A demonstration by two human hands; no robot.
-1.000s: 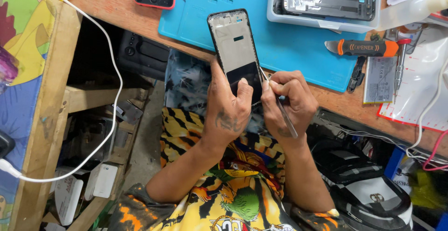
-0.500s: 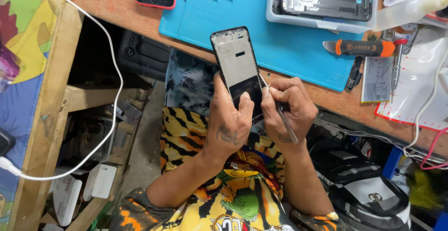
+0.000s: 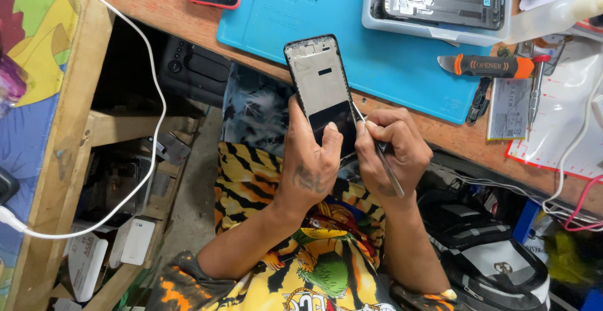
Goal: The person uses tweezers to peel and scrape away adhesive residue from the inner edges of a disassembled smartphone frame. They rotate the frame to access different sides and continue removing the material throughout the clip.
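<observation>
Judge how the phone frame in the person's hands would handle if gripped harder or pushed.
The phone frame looks thin and hollowed out, so probably light and apt to flex. The left hand grips only its lower end, so pushing its top could lever it loose. Its smooth face may be slippery.

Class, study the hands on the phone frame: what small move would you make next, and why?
Probably slide the thin metal tool a little further along the phone frame edge. The right hand holds its tip at the frame's right side, while the left hand grips the frame's lower end, steadying it.
</observation>
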